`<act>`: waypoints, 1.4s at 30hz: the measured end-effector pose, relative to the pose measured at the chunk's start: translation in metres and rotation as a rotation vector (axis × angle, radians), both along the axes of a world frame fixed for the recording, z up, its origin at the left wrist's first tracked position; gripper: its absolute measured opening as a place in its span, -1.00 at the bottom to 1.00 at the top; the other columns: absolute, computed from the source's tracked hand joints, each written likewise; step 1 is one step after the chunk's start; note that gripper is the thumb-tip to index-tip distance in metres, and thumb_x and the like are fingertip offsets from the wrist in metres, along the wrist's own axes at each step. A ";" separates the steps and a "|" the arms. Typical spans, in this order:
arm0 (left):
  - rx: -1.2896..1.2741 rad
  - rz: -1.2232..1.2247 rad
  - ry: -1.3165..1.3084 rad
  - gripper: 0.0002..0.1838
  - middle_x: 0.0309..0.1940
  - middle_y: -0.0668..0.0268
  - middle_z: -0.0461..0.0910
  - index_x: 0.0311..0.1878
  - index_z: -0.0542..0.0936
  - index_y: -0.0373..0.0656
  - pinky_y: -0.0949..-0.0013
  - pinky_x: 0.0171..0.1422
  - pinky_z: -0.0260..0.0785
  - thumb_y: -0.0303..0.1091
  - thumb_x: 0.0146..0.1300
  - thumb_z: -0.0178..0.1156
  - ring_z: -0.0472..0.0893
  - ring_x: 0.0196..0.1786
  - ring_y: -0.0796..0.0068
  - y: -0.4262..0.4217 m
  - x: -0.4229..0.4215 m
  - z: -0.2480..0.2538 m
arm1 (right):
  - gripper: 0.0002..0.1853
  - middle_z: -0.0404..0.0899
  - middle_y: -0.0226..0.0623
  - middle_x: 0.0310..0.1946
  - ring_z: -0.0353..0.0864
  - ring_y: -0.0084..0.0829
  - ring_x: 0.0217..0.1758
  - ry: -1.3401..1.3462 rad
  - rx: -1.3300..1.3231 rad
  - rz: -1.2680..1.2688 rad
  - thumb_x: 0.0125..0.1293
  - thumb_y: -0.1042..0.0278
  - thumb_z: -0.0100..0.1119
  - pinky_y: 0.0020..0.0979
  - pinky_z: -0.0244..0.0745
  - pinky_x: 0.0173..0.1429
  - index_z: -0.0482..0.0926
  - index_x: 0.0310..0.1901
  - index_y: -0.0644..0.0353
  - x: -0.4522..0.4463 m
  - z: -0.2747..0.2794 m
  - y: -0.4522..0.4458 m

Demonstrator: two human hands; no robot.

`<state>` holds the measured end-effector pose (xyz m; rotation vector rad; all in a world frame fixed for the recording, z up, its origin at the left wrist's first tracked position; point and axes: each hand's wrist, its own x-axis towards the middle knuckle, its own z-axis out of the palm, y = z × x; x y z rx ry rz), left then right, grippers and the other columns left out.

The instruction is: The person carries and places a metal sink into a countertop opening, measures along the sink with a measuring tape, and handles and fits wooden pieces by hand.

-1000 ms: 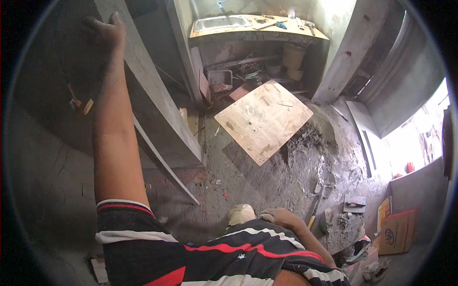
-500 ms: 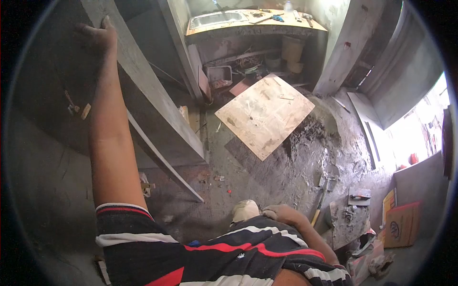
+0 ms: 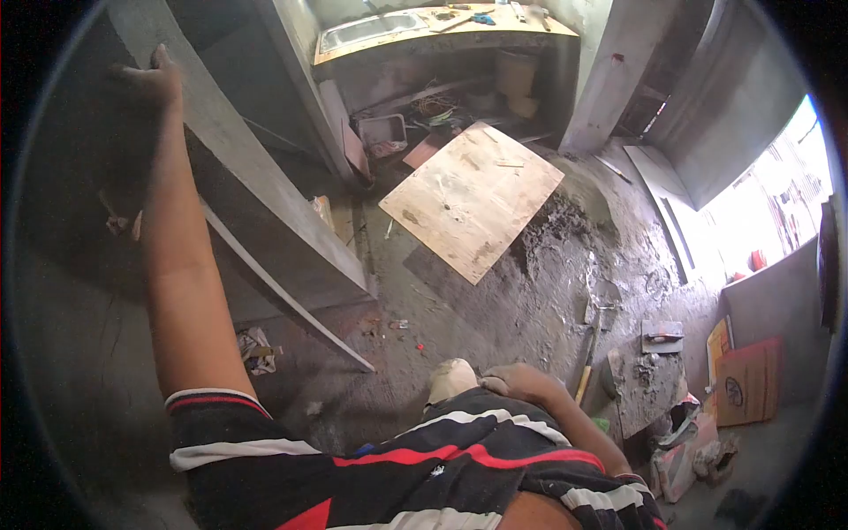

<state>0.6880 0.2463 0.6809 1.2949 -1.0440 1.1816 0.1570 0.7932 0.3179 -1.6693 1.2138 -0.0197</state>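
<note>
My left arm is stretched up to the upper left, and my left hand (image 3: 148, 84) is at the edge of a grey cement-plastered wall (image 3: 190, 97). Its thumb points up, apart from the other fingers, which are dim and blurred against the dark wall face; nothing held shows. Low in the middle, my right hand (image 3: 508, 382) rests with loosely bent fingers beside a rounded cream-coloured thing (image 3: 452, 378), perhaps my covered knee. A thin curved strip (image 3: 283, 291) leans beneath my left arm, its lower end on the floor.
A stained plywood board (image 3: 473, 203) lies beside wet mortar (image 3: 574, 225). A shovel (image 3: 589, 362) and a trowel float (image 3: 662, 336) are at right, near a cardboard box (image 3: 749, 384). Behind, a counter (image 3: 424, 40) holds a metal sink (image 3: 371, 31) and tools.
The view has turned slightly, so the room sits farther left and higher. My left hand stays by the wall edge, a little lower along it; my right hand has barely moved.
</note>
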 end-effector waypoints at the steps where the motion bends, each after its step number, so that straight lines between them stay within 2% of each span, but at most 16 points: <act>1: -0.021 0.016 -0.018 0.12 0.36 -0.43 0.33 0.53 0.05 -0.61 -0.31 0.51 0.20 0.19 0.32 0.31 0.38 0.43 -0.45 0.007 -0.003 0.001 | -0.46 0.68 0.06 0.09 0.64 0.13 0.16 0.002 0.002 -0.004 0.57 -0.09 -0.14 -0.04 0.48 0.27 0.65 0.16 0.20 0.000 -0.003 0.001; 2: -0.042 0.033 -0.036 0.11 0.33 -0.43 0.36 0.51 0.10 -0.64 -0.36 0.48 0.20 0.20 0.31 0.31 0.40 0.40 -0.48 0.014 -0.006 0.001 | -0.46 0.68 0.05 0.09 0.64 0.13 0.16 0.018 0.023 -0.024 0.57 -0.09 -0.14 -0.04 0.48 0.28 0.65 0.16 0.19 0.000 -0.008 0.002; 10: 0.045 0.072 -0.034 0.12 0.44 -0.48 0.21 0.54 0.03 -0.63 -0.38 0.56 0.11 0.24 0.37 0.22 0.28 0.49 -0.51 0.037 -0.022 0.000 | -0.47 0.67 0.03 0.10 0.64 0.11 0.16 -0.018 0.006 -0.052 0.56 -0.07 -0.13 -0.06 0.49 0.28 0.65 0.17 0.17 -0.004 -0.022 0.011; 13: 0.082 0.076 -0.015 0.12 0.48 -0.50 0.16 0.55 0.01 -0.63 -0.38 0.59 0.07 0.25 0.39 0.18 0.24 0.52 -0.53 0.042 -0.021 -0.001 | -0.48 0.67 0.02 0.11 0.64 0.11 0.17 -0.015 -0.090 0.040 0.55 -0.06 -0.12 -0.07 0.49 0.29 0.65 0.18 0.16 -0.004 -0.018 0.011; 15: 0.064 0.068 -0.016 0.12 0.49 -0.50 0.12 0.56 0.00 -0.61 -0.38 0.60 0.05 0.25 0.40 0.18 0.21 0.54 -0.52 0.047 -0.025 0.001 | -0.49 0.67 0.03 0.12 0.64 0.10 0.19 0.026 0.013 -0.049 0.55 -0.04 -0.13 -0.08 0.49 0.30 0.65 0.18 0.14 -0.002 -0.020 0.012; 19: 0.006 0.010 -0.030 0.12 0.55 -0.51 0.00 0.59 -0.02 -0.56 -0.38 0.65 -0.05 0.27 0.41 0.15 0.12 0.59 -0.51 0.056 -0.034 0.005 | -0.49 0.67 0.02 0.13 0.63 0.09 0.20 0.007 -0.013 0.006 0.56 -0.04 -0.14 -0.09 0.48 0.32 0.65 0.19 0.13 -0.001 -0.013 0.008; 22: 0.099 0.041 0.034 0.12 0.57 -0.49 -0.03 0.60 -0.01 -0.55 -0.38 0.64 -0.04 0.27 0.40 0.17 0.08 0.61 -0.49 0.053 -0.030 0.001 | -0.48 0.67 0.01 0.14 0.62 0.08 0.22 -0.003 -0.026 0.007 0.56 -0.04 -0.15 -0.10 0.47 0.34 0.65 0.20 0.13 -0.001 -0.020 0.011; 25: 0.049 -0.024 -0.005 0.12 0.59 -0.46 -0.05 0.60 -0.02 -0.53 -0.35 0.66 -0.07 0.27 0.40 0.17 0.03 0.63 -0.48 0.046 -0.025 0.003 | -0.47 0.66 0.01 0.16 0.62 0.07 0.24 0.008 0.019 -0.061 0.55 -0.05 -0.15 -0.11 0.47 0.35 0.64 0.21 0.14 0.002 -0.013 0.010; 27: 0.032 -0.064 -0.006 0.12 0.59 -0.46 -0.07 0.61 -0.03 -0.52 -0.34 0.67 -0.11 0.27 0.41 0.16 -0.01 0.65 -0.48 0.043 -0.025 0.001 | -0.47 0.66 0.01 0.17 0.62 0.07 0.24 0.010 -0.094 0.073 0.55 -0.05 -0.14 -0.11 0.47 0.35 0.64 0.22 0.15 0.003 0.004 0.009; 31: 0.011 -0.133 0.003 0.11 0.61 -0.45 -0.12 0.63 -0.08 -0.48 -0.33 0.70 -0.20 0.27 0.44 0.12 -0.08 0.67 -0.44 0.043 -0.026 0.000 | -0.48 0.66 0.01 0.18 0.62 0.07 0.24 0.020 0.036 -0.084 0.55 -0.05 -0.13 -0.11 0.47 0.34 0.64 0.22 0.15 0.003 -0.012 0.014; 35: 0.020 -0.082 0.016 0.11 0.61 -0.45 -0.13 0.63 -0.11 -0.48 -0.34 0.70 -0.21 0.28 0.45 0.08 -0.10 0.68 -0.43 0.038 -0.023 -0.001 | -0.48 0.67 0.01 0.15 0.63 0.09 0.21 0.008 -0.005 -0.066 0.54 -0.04 -0.12 -0.11 0.48 0.33 0.65 0.20 0.15 0.000 -0.017 0.017; 38: 0.060 0.006 0.020 0.12 0.60 -0.46 -0.11 0.63 -0.13 -0.51 -0.35 0.68 -0.12 0.28 0.45 0.09 -0.04 0.66 -0.46 0.037 -0.023 -0.001 | -0.49 0.68 0.00 0.13 0.64 0.08 0.20 0.017 0.020 -0.076 0.54 -0.04 -0.12 -0.11 0.48 0.32 0.66 0.18 0.15 0.003 -0.005 0.016; 40: 0.154 -0.200 0.113 0.12 0.58 -0.48 -0.06 0.61 -0.10 -0.55 -0.38 0.63 0.00 0.25 0.43 0.12 0.05 0.62 -0.51 0.027 -0.016 0.000 | -0.50 0.68 -0.01 0.13 0.64 0.07 0.19 0.037 0.055 -0.098 0.55 -0.03 -0.12 -0.11 0.48 0.31 0.66 0.18 0.14 0.004 -0.001 0.016; 42: 0.161 -0.174 0.108 0.12 0.56 -0.49 -0.03 0.60 -0.08 -0.56 -0.38 0.61 0.03 0.24 0.43 0.13 0.09 0.60 -0.50 0.027 -0.012 -0.002 | -0.51 0.68 -0.02 0.13 0.64 0.05 0.20 0.013 -0.016 -0.022 0.55 -0.01 -0.12 -0.12 0.48 0.31 0.67 0.17 0.14 0.003 -0.001 0.016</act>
